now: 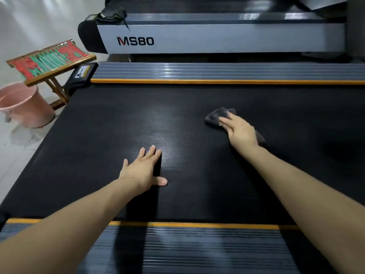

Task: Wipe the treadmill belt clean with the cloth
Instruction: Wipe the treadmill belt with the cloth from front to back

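From the head view, the main hazard is belt travel: the treadmill belt is free to slide under load, and the left hand, planted at about 7 o'clock of the belt's visible centre, carries body weight; if the belt shifts, the person could pitch forward. A second risk is uneven coverage: the cloth is bunched, so only part of it meets the surface, and streaks are likely to remain around the dull patch at 11 o'clock of the left hand. The left hand lies flat, fingers straight and slightly spread, thumb out to 3 o'clock, palm pressing the belt and holding nothing. The right hand, at about 2 o'clock of the left, presses down on the cloth with fingers extended over it toward 11 o'clock; whether the thumb grips the fabric underneath cannot be determined. The cloth rests on the belt, toward the far side rail.
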`<state>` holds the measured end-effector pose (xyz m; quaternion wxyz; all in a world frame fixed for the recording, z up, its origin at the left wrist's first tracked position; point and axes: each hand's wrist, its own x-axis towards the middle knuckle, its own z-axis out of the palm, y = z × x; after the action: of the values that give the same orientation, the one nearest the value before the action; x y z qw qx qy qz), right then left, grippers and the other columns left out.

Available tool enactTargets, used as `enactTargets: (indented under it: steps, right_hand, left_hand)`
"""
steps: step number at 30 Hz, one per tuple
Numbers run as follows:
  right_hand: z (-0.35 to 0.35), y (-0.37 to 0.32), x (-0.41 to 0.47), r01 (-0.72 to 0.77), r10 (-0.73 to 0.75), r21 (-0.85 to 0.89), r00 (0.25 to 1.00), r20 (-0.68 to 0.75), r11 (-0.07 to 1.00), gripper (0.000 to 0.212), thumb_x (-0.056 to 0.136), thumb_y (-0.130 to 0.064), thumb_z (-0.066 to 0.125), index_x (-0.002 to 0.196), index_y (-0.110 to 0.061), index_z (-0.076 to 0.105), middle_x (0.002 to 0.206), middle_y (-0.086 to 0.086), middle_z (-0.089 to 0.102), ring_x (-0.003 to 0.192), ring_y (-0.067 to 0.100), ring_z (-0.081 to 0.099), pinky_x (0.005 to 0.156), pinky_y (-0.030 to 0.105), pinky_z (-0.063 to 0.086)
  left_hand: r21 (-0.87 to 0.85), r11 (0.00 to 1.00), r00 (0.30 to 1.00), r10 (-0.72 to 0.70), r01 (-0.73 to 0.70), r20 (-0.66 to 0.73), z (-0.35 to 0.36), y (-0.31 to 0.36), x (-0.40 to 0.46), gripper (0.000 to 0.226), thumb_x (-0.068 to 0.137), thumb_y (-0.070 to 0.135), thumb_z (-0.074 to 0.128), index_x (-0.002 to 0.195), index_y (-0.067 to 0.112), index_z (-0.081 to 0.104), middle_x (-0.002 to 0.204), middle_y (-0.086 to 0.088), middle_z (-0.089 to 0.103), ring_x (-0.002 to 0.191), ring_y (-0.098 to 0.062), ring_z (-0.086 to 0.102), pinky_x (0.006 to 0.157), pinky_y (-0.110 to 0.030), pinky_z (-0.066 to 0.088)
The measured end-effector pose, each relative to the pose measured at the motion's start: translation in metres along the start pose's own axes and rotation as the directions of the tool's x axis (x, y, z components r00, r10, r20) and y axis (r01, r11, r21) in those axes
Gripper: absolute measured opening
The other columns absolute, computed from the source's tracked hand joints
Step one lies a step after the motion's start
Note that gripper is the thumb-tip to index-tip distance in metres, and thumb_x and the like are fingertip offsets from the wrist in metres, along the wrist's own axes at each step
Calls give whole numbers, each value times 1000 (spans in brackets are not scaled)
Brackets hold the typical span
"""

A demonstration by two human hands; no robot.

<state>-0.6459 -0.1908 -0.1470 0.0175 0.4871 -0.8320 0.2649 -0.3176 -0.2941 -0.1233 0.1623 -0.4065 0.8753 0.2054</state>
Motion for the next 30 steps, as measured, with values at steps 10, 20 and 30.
enactTargets:
  steps: [10,20,30]
  right_hand:
    - [-44,4,-109,650,-710,289,618,337,703,30,100,-21,57,127,-30,67,146,-4,53,137,13,47,113,29,39]
    - [-33,-6,-106,385,-426,199,872,241,901,32,93,-18,67,121,-31,70,140,-2,58,131,15,53,113,20,33]
    - [-20,-18,-88,439,-502,255,810,301,861,30,94,-17,66,121,-30,71,140,-1,58,135,18,49,111,37,41]
  left_hand:
    - [-52,999,1000,0,0,3,0,1,-2,106,83,54,75,161,34,6,169,15,-11,155,-16,-14,118,-71,5]
    - [-58,998,1000,6,-6,-8,0,-1,-1,107,82,54,76,161,33,8,169,13,-10,156,-17,-13,116,-72,4]
    - [-72,997,1000,-1,0,-14,0,-1,-1,107,82,54,77,161,33,9,169,14,-8,156,-16,-12,118,-70,2]
